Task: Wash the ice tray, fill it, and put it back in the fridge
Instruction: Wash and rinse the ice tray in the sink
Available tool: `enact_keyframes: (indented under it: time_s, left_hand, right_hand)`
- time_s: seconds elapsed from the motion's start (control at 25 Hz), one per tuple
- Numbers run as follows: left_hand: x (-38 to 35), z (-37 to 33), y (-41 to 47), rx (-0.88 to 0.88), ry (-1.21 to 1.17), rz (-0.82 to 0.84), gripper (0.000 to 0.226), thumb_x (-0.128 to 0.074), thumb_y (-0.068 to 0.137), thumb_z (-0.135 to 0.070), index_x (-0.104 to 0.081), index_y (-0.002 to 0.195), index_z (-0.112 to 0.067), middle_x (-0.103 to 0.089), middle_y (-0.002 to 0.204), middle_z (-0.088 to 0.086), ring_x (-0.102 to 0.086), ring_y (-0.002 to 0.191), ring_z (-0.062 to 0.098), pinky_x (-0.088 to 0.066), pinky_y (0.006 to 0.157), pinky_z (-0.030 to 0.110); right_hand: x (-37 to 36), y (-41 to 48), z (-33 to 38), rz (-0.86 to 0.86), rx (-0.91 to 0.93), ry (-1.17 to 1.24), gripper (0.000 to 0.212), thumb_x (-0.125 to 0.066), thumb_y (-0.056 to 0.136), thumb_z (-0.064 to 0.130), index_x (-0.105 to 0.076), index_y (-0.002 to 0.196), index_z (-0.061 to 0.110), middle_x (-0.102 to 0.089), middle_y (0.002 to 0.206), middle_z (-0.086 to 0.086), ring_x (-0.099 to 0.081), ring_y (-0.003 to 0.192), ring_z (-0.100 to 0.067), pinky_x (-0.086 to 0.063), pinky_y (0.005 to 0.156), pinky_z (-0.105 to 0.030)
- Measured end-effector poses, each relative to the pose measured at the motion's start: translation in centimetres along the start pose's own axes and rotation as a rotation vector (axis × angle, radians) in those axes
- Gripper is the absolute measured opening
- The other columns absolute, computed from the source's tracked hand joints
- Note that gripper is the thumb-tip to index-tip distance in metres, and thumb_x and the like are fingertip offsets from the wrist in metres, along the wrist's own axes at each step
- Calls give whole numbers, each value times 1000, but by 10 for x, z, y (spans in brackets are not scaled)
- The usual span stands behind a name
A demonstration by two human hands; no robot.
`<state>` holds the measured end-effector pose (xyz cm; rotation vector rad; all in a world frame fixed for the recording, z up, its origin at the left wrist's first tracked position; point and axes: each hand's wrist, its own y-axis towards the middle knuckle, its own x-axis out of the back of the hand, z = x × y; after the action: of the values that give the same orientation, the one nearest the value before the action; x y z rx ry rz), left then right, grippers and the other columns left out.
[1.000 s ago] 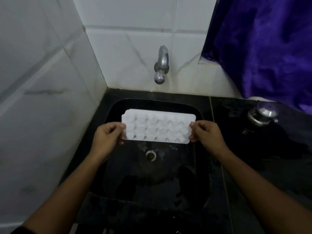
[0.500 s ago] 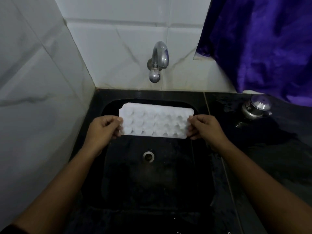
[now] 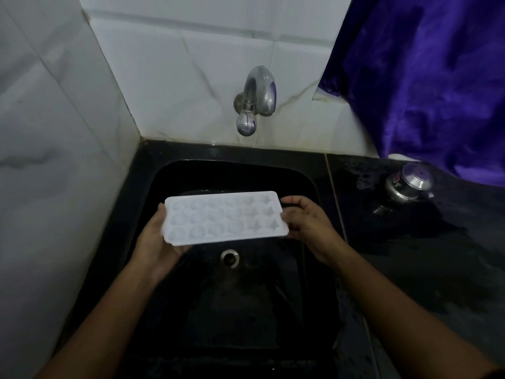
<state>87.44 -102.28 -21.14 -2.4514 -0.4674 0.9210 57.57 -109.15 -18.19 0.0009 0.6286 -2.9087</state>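
In the head view, you hold the white ice tray (image 3: pixel 224 217) level in the middle of the frame, above the black sink (image 3: pixel 232 160) and just above its drain (image 3: pixel 230 257) in the picture. The tray's hollows face up in 3 rows; the 2 columns nearest its right end look star-shaped and the others round.

Your left hand (image 3: pixel 155 242) lies palm up beneath the tray's left end and cups it, with its fingertips hidden under the plastic. Your right hand (image 3: pixel 308 222) pinches the right end, its fingers curled round that short edge.

The steel tap (image 3: pixel 257 97) juts from the white tiled wall (image 3: pixel 177 77) at upper centre, well above the tray, with no water visible from it. A purple cloth (image 3: pixel 437 77) fills the upper right. Below it, at the right edge, a small steel pot (image 3: pixel 408 184) stands on the wet black counter (image 3: pixel 437 255).
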Motion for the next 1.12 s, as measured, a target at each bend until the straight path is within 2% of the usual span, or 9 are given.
enact_keyframes:
  time_s: [0.12, 0.24, 0.32, 0.4, 0.56, 0.72, 0.88, 0.96, 1.12]
  left_hand:
    - [4, -13, 1, 23, -66, -12, 54, -37, 112, -45, -62, 139, -6, -74, 131, 17, -77, 108, 29, -67, 79, 44]
    - [12, -23, 5, 0, 2, -34, 55, -38, 111, -45, -61, 142, -5, -71, 135, 18, -76, 112, 30, -67, 78, 41]
    - [16, -27, 9, -8, 22, -46, 58, -40, 110, -48, -60, 144, -6, -70, 138, 19, -72, 120, 32, -67, 82, 41]
    - [15, -27, 11, -12, 36, -51, 59, -41, 109, -50, -61, 143, -7, -70, 138, 19, -71, 122, 33, -66, 84, 41]
    - [6, -25, 13, -23, 50, -75, 58, -44, 106, -51, -65, 137, -7, -74, 130, 17, -76, 111, 32, -67, 82, 41]
    - [3, -23, 18, -15, 61, -88, 67, -52, 97, -56, -64, 141, -7, -72, 134, 18, -71, 121, 37, -65, 87, 43]
    - [-1, -21, 22, -5, 53, -97, 62, -42, 106, -54, -63, 142, -7, -71, 134, 19, -70, 121, 37, -67, 82, 41]
    - [-2, -19, 24, 3, 51, -94, 63, -41, 106, -54, -62, 143, -7, -70, 136, 20, -69, 123, 38, -67, 83, 42]
    - [-5, -18, 22, 3, 49, -84, 60, -39, 109, -51, -63, 140, -5, -72, 132, 20, -77, 106, 31, -67, 76, 39]
  right_hand:
    - [-14, 19, 22, 14, -11, -117, 19, -64, 95, 4, -67, 114, 5, -77, 101, -13, -74, 86, -25, -61, 76, -41]
    - [-31, 49, 53, -23, 9, -167, 12, -64, 101, 20, -69, 107, 11, -77, 107, -13, -74, 96, -25, -61, 87, -43]
    - [-46, 78, 78, -30, 14, -129, 19, -62, 103, 33, -66, 111, 16, -73, 116, -10, -73, 104, -25, -61, 91, -43]
    - [-61, 103, 103, 19, -17, -14, 30, -57, 105, 39, -59, 123, 15, -69, 121, -11, -72, 105, -26, -61, 87, -41]
    - [-81, 132, 126, 94, -58, 96, 34, -50, 109, 30, -55, 131, 5, -69, 113, -17, -73, 95, -30, -62, 82, -40]
    - [-79, 141, 126, 52, -37, 67, 21, -60, 105, 22, -59, 115, 3, -72, 102, -17, -74, 90, -29, -63, 82, -38]
    - [-78, 138, 134, -23, -3, -9, 24, -64, 103, 18, -55, 117, 1, -71, 107, -22, -72, 93, -31, -62, 89, -42]
    - [-79, 137, 136, -50, 2, -37, 25, -66, 101, 18, -54, 116, 2, -72, 108, -22, -73, 88, -29, -63, 86, -41]
    - [-80, 139, 135, -88, 32, -95, 26, -68, 100, 20, -57, 116, 2, -74, 107, -22, -73, 75, -23, -63, 75, -36]
